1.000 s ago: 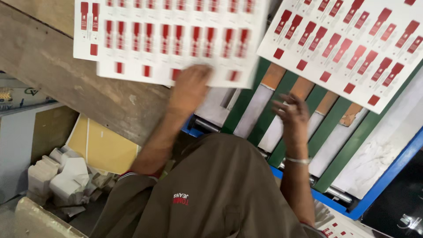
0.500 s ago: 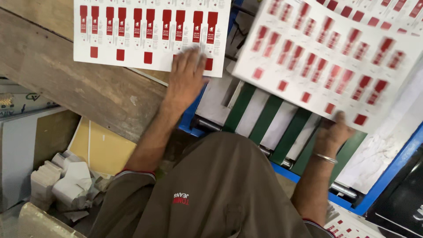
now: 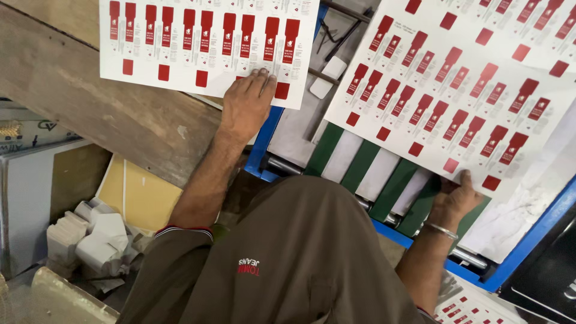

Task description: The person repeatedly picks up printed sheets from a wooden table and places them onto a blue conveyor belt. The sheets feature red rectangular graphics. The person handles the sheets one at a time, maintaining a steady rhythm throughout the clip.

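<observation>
My left hand (image 3: 246,105) lies flat on the near corner of a white printed sheet (image 3: 198,42) with rows of red labels, which rests on a wooden table (image 3: 90,114). My right hand (image 3: 457,198) grips the near edge of a second, larger white sheet with red labels (image 3: 474,90), held over the green and white belts (image 3: 372,174) of a blue-framed machine (image 3: 528,240). A metal bangle sits on my right wrist.
Small white boxes (image 3: 90,237) lie piled at the lower left beside a yellow board (image 3: 141,198). More printed sheets (image 3: 468,303) show at the bottom right. A dark machine part (image 3: 546,282) stands at the far right.
Both sheets have slid nearer and lower in view. My right hand moved right and now holds the large sheet's near edge; my left hand stayed pressed on the left sheet's corner.
</observation>
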